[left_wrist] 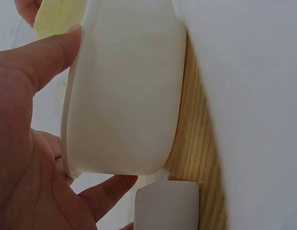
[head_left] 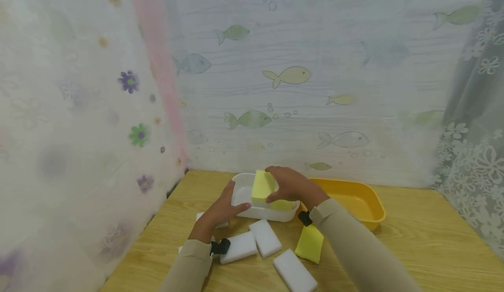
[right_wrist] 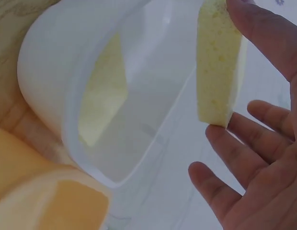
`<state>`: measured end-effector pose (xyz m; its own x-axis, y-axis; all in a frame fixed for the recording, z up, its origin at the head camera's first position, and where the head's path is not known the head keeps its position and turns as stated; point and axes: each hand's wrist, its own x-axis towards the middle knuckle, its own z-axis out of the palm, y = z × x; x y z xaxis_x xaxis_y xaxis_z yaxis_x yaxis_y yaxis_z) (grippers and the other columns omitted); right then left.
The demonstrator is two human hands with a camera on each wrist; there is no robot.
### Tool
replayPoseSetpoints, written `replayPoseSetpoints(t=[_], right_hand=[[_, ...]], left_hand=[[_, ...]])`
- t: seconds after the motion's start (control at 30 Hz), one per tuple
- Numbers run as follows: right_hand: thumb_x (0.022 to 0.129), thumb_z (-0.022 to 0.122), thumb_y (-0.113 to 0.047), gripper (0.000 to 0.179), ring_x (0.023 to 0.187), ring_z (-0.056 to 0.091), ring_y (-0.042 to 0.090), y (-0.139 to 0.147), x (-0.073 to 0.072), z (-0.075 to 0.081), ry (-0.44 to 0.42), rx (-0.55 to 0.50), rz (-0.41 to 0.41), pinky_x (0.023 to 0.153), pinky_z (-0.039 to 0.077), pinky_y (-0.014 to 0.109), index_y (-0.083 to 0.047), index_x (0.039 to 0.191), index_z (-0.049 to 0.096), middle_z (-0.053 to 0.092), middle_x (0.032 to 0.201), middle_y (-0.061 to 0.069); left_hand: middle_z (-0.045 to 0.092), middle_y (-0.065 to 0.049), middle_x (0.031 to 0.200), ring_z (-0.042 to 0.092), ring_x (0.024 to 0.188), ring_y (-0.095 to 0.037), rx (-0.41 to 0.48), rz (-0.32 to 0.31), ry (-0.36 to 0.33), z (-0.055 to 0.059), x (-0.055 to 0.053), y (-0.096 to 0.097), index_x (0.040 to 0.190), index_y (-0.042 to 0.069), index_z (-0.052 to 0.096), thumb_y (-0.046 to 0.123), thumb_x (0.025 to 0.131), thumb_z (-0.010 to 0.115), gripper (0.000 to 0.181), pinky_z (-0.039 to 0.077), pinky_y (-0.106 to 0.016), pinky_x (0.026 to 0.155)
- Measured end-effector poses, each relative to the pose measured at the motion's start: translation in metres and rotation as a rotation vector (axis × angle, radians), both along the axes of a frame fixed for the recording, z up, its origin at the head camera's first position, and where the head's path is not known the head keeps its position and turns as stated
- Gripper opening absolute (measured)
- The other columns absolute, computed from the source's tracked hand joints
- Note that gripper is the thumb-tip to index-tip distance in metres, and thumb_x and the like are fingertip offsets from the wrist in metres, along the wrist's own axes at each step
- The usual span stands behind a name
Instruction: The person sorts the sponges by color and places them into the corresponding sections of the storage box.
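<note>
The yellow sponge [head_left: 263,186] is held over the white basin [head_left: 257,213], between the two hands and right at the fingertips of the right hand [head_left: 293,184]. That hand pinches it by its ends, thumb against one and fingertip against the other, while the remaining fingers spread loosely; in the right wrist view the sponge is apart from the basin's wall. The left hand [head_left: 222,209] is at the basin's left end, its fingers spread and largely straight, the thumb resting on the rim and a fingertip touching the end wall. The sponge lies to the right of the left thumb, near it. Inside the basin, beneath the right hand, is a second yellow piece [right_wrist: 103,91]. An orange basin [head_left: 354,200] stands just to the right of the white one, partly behind the right forearm. Nearer the person, on the wooden table [head_left: 425,235], lie a yellow pad [head_left: 310,244], close to the right wrist, and several white blocks [head_left: 265,238], one of them partly hidden by the left hand.
</note>
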<state>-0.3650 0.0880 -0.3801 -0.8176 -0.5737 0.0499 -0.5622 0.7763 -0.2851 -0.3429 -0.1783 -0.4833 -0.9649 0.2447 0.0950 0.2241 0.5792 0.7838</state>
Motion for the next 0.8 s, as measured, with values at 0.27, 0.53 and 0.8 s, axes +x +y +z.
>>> replayPoseSetpoints(t=[0.27, 0.53, 0.8], right_hand=[[0.079, 0.091, -0.042, 0.104, 0.145, 0.047, 0.032, -0.005, 0.000, -0.011, -0.053, -0.089, -0.022, 0.120, 0.038, 0.050, -0.007, 0.159, 0.037, 0.045, 0.161, 0.012], [0.078, 0.091, -0.043, 0.099, 0.141, 0.052, 0.032, -0.004, -0.001, -0.020, -0.053, -0.137, -0.032, 0.118, 0.041, 0.051, -0.006, 0.156, 0.042, 0.051, 0.157, 0.012], [0.079, 0.091, -0.042, 0.091, 0.135, 0.056, 0.030, -0.007, -0.002, -0.025, -0.025, -0.135, -0.025, 0.116, 0.043, 0.048, -0.006, 0.151, 0.048, 0.057, 0.150, 0.012]], left_hand=[[0.013, -0.016, 0.172, 0.032, 0.151, -0.039, 0.001, 0.004, -0.009, -0.002, -0.001, -0.002, 0.167, 0.010, -0.001, 0.051, 0.093, 0.074, 0.113, 0.033, -0.064, 0.117], [0.017, -0.016, 0.171, 0.035, 0.148, -0.038, -0.002, 0.006, 0.001, -0.002, -0.001, -0.001, 0.167, 0.010, 0.000, 0.051, 0.092, 0.075, 0.114, 0.034, -0.063, 0.116], [0.013, -0.016, 0.172, 0.033, 0.150, -0.039, -0.004, 0.010, 0.000, -0.001, 0.000, 0.000, 0.167, 0.009, 0.001, 0.052, 0.092, 0.074, 0.114, 0.034, -0.064, 0.117]])
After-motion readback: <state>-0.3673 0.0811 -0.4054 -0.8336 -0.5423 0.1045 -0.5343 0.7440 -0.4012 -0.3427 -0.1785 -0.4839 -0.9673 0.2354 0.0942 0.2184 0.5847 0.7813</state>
